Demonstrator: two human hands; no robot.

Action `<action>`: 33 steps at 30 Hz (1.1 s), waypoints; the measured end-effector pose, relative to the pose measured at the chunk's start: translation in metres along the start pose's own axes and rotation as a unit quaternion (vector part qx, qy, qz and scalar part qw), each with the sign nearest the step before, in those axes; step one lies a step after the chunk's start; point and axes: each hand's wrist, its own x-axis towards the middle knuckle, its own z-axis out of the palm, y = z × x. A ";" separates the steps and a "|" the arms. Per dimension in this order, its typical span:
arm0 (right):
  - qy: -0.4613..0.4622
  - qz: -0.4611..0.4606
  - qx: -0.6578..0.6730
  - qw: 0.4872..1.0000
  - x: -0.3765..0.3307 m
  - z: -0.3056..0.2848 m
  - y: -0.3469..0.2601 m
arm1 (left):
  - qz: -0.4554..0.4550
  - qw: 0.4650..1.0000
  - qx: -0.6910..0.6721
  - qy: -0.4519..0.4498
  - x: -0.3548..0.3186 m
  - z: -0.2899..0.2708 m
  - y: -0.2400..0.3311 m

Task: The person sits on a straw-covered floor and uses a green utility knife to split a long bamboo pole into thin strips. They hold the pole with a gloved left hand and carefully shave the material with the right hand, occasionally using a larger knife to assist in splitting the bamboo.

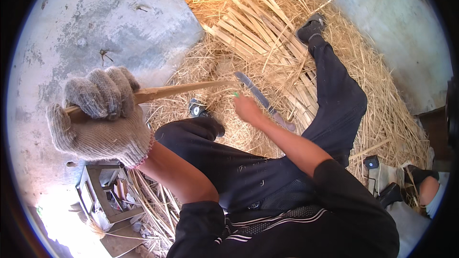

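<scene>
In the head view, I judge the step in hand as steadying the long, pale, tapering wooden strip [177,90]; the next move seems to call for a firm, level hold. The raised left hand [103,114], in grey knit, has its grip wrapped around the strip's thick end. The bare right hand [249,110] reaches forward near the thin end, fingers curled; whether they grip anything, I cannot tell.
</scene>
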 end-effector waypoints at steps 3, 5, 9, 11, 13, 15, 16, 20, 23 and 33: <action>-0.019 0.167 0.053 0.984 -0.008 -0.006 0.004 | 0.007 1.000 0.020 0.013 -0.006 -0.007 0.010; -0.052 0.156 0.138 0.977 0.002 -0.043 -0.039 | 0.010 1.000 0.021 0.012 -0.012 -0.014 0.012; -0.078 0.185 0.027 0.979 0.003 -0.003 0.008 | 0.019 0.996 0.004 0.082 -0.010 -0.001 0.005; -0.067 0.246 -0.032 0.966 -0.005 -0.001 0.026 | 0.019 0.999 -0.004 0.046 -0.014 -0.006 0.009; -0.064 0.189 -0.025 0.980 0.014 0.012 0.030 | 0.032 0.999 -0.007 0.041 -0.007 -0.006 0.008; -0.129 0.203 -0.016 0.971 0.015 0.008 0.014 | 0.031 0.994 0.022 0.100 -0.013 -0.006 0.008; -0.122 0.192 -0.001 0.974 0.016 -0.001 -0.006 | 0.037 0.991 0.039 0.122 -0.014 -0.009 0.009; -0.108 0.167 0.052 0.979 0.022 -0.031 -0.030 | 0.032 0.992 0.036 0.120 -0.018 -0.011 0.012; -0.114 0.191 0.055 0.973 0.013 -0.008 0.008 | 0.022 0.996 0.006 0.083 -0.017 -0.018 0.013; -0.121 0.210 0.109 0.964 0.031 0.017 0.030 | 0.030 0.999 -0.014 0.043 -0.018 -0.020 0.010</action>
